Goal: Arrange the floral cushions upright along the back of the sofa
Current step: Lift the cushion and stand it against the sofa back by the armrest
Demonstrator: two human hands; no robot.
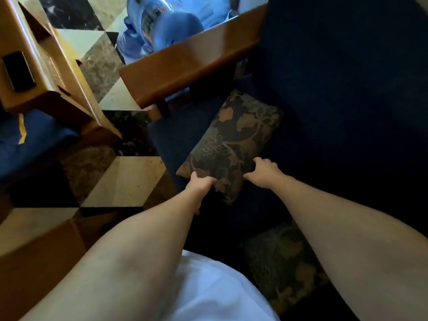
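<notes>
On the dark blue sofa seat [176,133], a floral cushion [231,144] lies flat beside the wooden armrest [185,66], with the sofa back [347,77] just to its right. Left hand [200,184] has its fingers closed on the cushion's near edge; right hand [262,173] rests at the near right corner, fingers curled loosely, grip cannot be told. A second floral cushion [282,260] lies in shadow on the seat under the right forearm.

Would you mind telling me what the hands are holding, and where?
The left hand grips the floral cushion at its near edge; the right hand rests on its near right side.
</notes>
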